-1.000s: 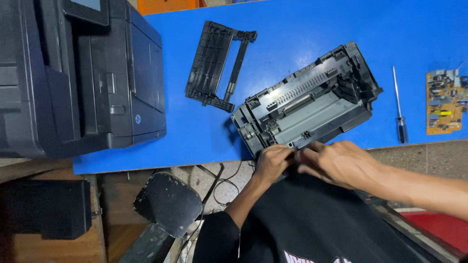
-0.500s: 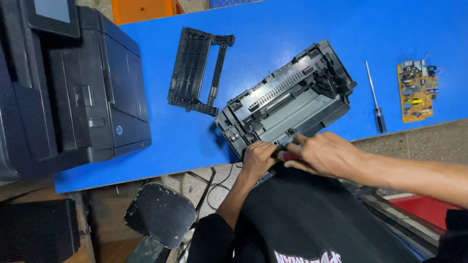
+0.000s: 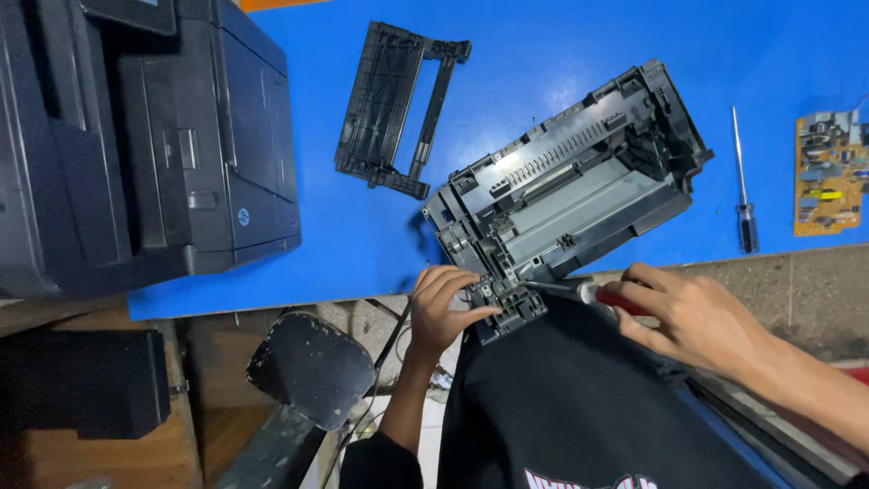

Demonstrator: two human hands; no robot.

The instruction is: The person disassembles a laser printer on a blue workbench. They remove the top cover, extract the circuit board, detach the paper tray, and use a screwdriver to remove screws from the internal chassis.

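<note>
A stripped grey printer chassis [image 3: 570, 190] lies tilted on the blue table [image 3: 543, 54], its near corner hanging over the table's front edge. My left hand [image 3: 444, 308] grips that near corner from the left. My right hand [image 3: 692, 317] holds a red-handled screwdriver [image 3: 584, 292] whose metal tip points left into the chassis corner, close to my left fingers. My black shirt fills the bottom of the view beneath both hands.
A large black printer [image 3: 145, 145] stands at the left of the table. A detached black plastic frame [image 3: 394, 109] lies behind the chassis. A second screwdriver [image 3: 742, 181] and a yellow circuit board [image 3: 828, 172] lie at the right. A worn black stool seat [image 3: 308, 367] sits below the table edge.
The view has shifted closer to the chassis. My right hand has drawn back to the right, showing the red-handled screwdriver with its tip at the chassis corner. My left hand stays on that corner.
</note>
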